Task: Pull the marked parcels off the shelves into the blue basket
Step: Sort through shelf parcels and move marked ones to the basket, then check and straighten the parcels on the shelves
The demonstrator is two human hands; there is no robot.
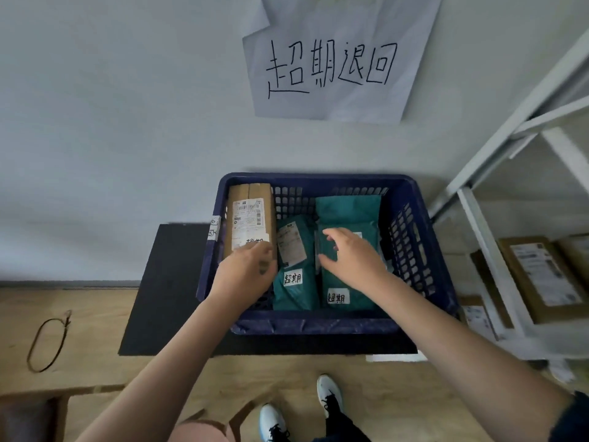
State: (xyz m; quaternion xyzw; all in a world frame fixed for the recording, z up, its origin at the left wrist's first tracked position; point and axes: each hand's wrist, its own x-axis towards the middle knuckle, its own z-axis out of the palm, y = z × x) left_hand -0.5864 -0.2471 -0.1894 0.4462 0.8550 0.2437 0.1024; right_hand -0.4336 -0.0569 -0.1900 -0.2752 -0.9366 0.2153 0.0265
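Note:
The blue basket [414, 250] stands on a black mat against the wall. Inside it, a brown cardboard parcel [250, 215] with a shipping label leans at the left side. My left hand [250, 271] grips its near end with curled fingers. Beside it lie two green mailer bags, one in the middle [294, 291] and one at the right [347, 298], each with a handwritten white tag. A third green bag [349, 205] lies behind them. My right hand [353, 256] rests on the right bag, fingers loosely spread.
A white metal shelf [484, 237] stands right of the basket, with brown cardboard parcels [541, 275] on its low level. A handwritten paper sign [331, 65] hangs on the wall above. A cable loop [47, 342] lies on the wooden floor at left. My shoes [330, 393] are below.

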